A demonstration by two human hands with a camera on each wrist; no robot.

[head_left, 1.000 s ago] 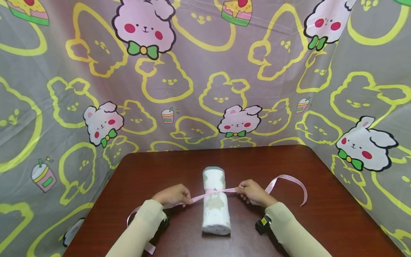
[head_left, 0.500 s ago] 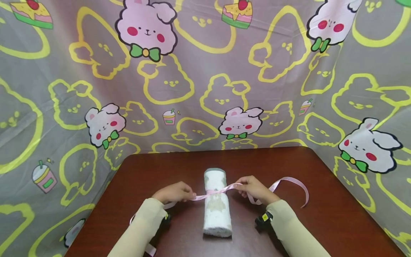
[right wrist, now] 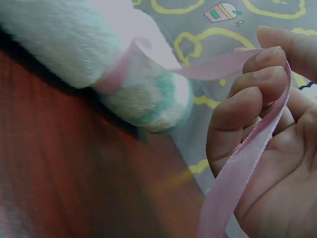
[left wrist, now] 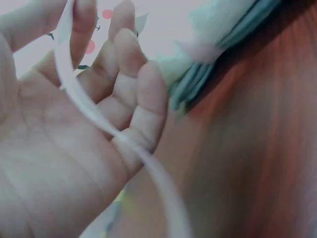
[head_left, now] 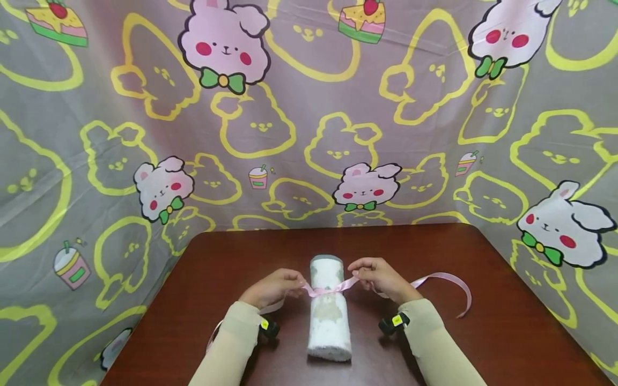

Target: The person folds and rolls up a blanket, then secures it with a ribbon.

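Note:
A rolled white towel (head_left: 330, 324) with grey-green patches lies lengthwise on the table, its layered edges showing in the left wrist view. Round its middle runs a pink satin ribbon (head_left: 324, 292), crossed on top. My left hand (head_left: 274, 287) pinches one length of ribbon left of the roll; in the left wrist view the ribbon's tail (left wrist: 81, 101) hangs across the palm. On the other side, my right hand (head_left: 382, 280) pinches the other length between thumb and fingertips. That tail (right wrist: 225, 196) drops past the curled fingers in the right wrist view.
The dark red-brown table (head_left: 251, 252) has rounded far corners. A grey curtain (head_left: 289, 134) with rabbit prints encloses its back and sides. The right end of the ribbon curls out over the table to the right; the left end loops behind the left sleeve (head_left: 229, 338).
Both hands have come closer to the towel, the left moving right and upward. The ribbon, stretched nearly straight across before, now rises from the crossing to each hand in a shallow V.

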